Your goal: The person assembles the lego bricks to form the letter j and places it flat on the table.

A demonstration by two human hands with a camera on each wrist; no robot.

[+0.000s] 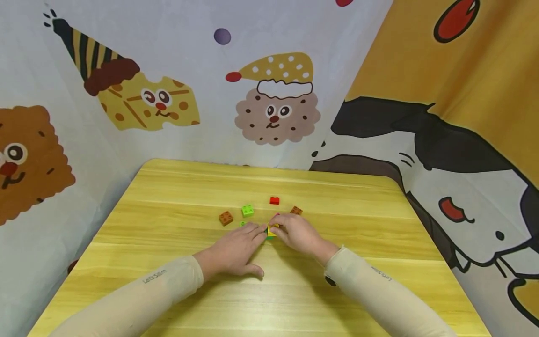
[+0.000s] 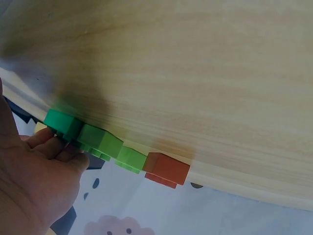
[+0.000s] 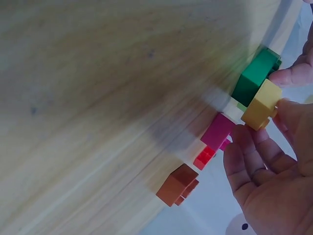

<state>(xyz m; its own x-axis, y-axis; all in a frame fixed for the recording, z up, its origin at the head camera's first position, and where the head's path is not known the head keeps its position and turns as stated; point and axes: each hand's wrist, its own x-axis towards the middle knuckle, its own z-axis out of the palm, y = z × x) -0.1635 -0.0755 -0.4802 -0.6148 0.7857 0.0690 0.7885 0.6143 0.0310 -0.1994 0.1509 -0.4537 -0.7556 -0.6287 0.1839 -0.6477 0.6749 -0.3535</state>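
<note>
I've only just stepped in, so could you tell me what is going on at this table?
A person is handling toy bricks on a wooden table. The right hand pinches a yellow brick against a dark green brick, which the left hand touches. Loose brown, light green and red bricks lie just beyond.

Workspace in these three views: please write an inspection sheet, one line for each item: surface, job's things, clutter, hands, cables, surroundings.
Surface: yellow wooden table, bare grain, no spills seen.
Job's things: yellow brick on a dark green brick, held between both hands.
Clutter: loose bricks behind the hands: left brown brick, light green brick, red brick, right brown brick; a magenta brick by the right fingers.
Hands: left hand touches the stack with its fingertips; right hand pinches the yellow brick.
Cables: nothing seen.
Surroundings: cartoon cloth backdrop on three sides.
</note>
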